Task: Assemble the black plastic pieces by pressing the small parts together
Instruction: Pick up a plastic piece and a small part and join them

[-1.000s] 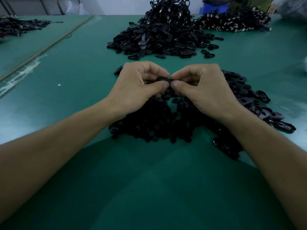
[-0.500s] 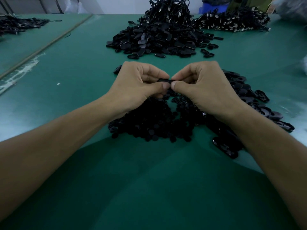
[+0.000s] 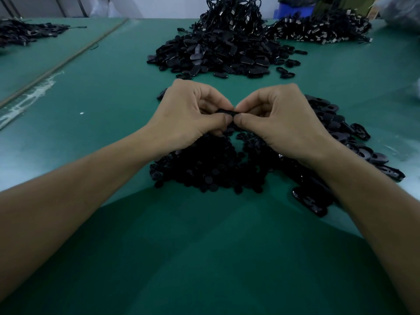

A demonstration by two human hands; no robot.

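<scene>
A small black plastic piece point(image 3: 227, 113) is held between both hands above the near pile. My left hand point(image 3: 188, 117) pinches its left end with thumb and curled fingers. My right hand point(image 3: 279, 121) pinches its right end the same way, thumb tips almost touching. Most of the piece is hidden by the fingers. Under the hands lies a heap of small round black parts point(image 3: 211, 169). To its right stretches a row of larger oval black pieces point(image 3: 354, 142).
A big mound of black oval pieces point(image 3: 218, 53) sits further back on the green table point(image 3: 109, 92), with corded pieces point(image 3: 234, 10) piled behind it and another heap point(image 3: 322, 30) at the back right. A blue bin point(image 3: 295, 10) stands beyond. More black parts point(image 3: 27, 32) lie far left.
Both hands stay together pinching the piece. The thumbs have closed tighter over it, and the hands sit slightly higher in view.
</scene>
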